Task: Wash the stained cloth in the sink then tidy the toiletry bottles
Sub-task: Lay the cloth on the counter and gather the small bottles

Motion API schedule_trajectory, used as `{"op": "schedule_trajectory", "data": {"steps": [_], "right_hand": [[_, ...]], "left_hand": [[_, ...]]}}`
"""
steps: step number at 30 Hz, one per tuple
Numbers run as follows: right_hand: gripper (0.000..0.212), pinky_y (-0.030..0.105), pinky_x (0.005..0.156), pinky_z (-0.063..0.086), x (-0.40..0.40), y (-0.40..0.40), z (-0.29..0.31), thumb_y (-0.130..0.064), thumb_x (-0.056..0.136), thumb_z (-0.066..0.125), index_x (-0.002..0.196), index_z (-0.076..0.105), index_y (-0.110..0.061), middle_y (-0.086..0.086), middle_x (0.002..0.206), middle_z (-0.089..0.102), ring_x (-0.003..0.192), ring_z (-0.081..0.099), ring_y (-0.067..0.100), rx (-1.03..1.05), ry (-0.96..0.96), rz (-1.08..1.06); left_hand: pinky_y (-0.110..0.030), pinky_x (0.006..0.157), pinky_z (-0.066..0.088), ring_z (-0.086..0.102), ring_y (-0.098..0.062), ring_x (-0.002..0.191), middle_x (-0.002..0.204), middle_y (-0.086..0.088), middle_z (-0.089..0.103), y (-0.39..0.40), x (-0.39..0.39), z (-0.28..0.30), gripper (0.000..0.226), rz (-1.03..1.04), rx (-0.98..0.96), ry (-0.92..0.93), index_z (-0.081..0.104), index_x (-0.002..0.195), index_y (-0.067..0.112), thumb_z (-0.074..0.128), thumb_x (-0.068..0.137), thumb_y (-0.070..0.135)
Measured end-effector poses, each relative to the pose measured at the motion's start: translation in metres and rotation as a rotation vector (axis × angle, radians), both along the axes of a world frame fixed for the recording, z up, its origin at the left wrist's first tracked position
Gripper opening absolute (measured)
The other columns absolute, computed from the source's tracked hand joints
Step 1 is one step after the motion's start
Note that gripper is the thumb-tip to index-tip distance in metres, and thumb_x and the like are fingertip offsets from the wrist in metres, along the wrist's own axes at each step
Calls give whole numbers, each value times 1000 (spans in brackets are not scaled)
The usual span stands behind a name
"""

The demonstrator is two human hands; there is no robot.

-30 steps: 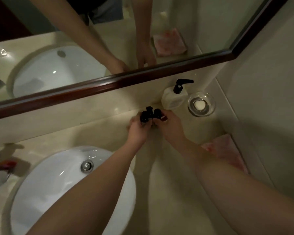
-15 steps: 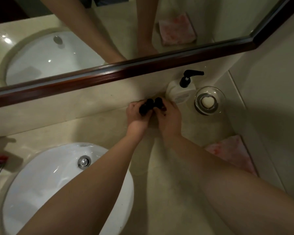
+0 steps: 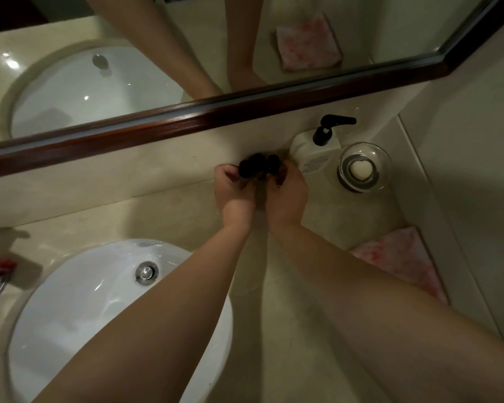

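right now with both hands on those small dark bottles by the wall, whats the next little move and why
Probably set the small dark-capped bottles down upright against the wall beside the white pump bottle. The left hand and right hand already hold them there, at the back of the counter.

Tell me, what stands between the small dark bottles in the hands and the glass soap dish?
The white pump bottle stands there, against the wall, between the small dark bottles and the glass soap dish; the head view shows this.

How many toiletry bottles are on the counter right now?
3 at least: two small dark-capped bottles, one held by the left hand, one by the right hand, plus the white pump bottle beside them. Hands may hide more.
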State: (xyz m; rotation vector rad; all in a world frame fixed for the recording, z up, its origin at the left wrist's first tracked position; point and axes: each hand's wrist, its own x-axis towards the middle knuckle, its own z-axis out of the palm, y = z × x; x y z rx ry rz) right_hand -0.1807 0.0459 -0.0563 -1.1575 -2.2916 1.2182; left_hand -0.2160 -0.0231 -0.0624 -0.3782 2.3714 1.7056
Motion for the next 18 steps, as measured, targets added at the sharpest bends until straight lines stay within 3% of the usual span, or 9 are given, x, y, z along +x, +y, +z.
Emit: {"op": "schedule_trajectory", "data": {"steps": [3, 8, 12, 16, 18], "right_hand": [[27, 26, 82, 47, 0, 0, 2, -12, 88, 58, 115, 59, -11, 7, 104, 67, 94, 63, 19, -15, 28, 2], [30, 32, 86, 52, -1, 0, 2, -9, 89, 56, 118, 58, -11, 8, 106, 67, 95, 63, 20, -72, 29, 19], [30, 33, 85, 52, 5, -1, 7, -9, 87, 55, 118, 57, -9, 10, 104, 66, 94, 63, 22, -59, -26, 52], [33, 38, 84, 53, 18, -9, 14, -26, 88, 53, 119, 52, -19, 2, 105, 64, 93, 63, 18, -138, 5, 129], [34, 40, 85, 52, 31, -13, 15, -36, 88, 51, 120, 51, -25, -2, 107, 63, 95, 62, 15, -118, 3, 218]], "left_hand": [[-42, 70, 53, 56, -22, 73, 89, -6, 60, -2, -7, -5, 32, 35, -78, 46, 44, 72, 34, 61, 67, 8], [-25, 54, 37, 44, -15, 59, 66, 4, 51, -1, -7, 1, 31, 43, -51, -17, 41, 64, 25, 65, 69, 6], [-25, 52, 35, 38, -13, 55, 62, 5, 48, -5, -7, 5, 38, 23, -39, -70, 37, 60, 24, 71, 70, 10], [-22, 60, 41, 42, -11, 60, 65, 6, 47, -21, 7, 18, 38, -11, 36, -43, 43, 64, 23, 73, 73, 0], [-19, 63, 42, 47, -10, 65, 72, 4, 50, -37, 19, 30, 31, -79, -10, -12, 47, 73, 21, 74, 76, 7]]}}
